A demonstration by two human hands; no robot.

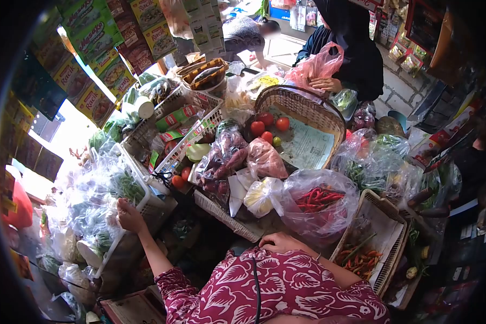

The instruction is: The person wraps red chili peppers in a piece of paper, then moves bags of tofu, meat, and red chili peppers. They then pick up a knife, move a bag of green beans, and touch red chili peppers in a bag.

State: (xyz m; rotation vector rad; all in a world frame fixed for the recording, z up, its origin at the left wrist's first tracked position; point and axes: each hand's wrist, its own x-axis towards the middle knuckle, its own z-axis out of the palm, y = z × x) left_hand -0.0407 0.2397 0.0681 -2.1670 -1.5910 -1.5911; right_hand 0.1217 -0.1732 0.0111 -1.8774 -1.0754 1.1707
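My left hand [128, 216] is closed at the side of a white plastic crate [137, 181], beside clear bags of leafy greens [105, 186]. What its fingers hold, if anything, is hidden. In front of my patterned red blouse, my right hand [286, 243] lies flat with fingers loosely bent and nothing visible in it. Just beyond that hand sit a clear bag of red chillies [318, 200] and a small tied bag with yellowish contents [262, 197]. A bag of purple-red shallots or onions [224, 154] lies farther left.
A wicker basket [337, 121] holds several tomatoes on paper. At right, a rectangular basket [394, 237] contains orange-red chillies. Seasoning sachets [92, 32] hang at upper left. Across the stall, a person in dark clothing [356, 54] has a hand by a pink bag [321, 65]; another person [243, 35] bends over.
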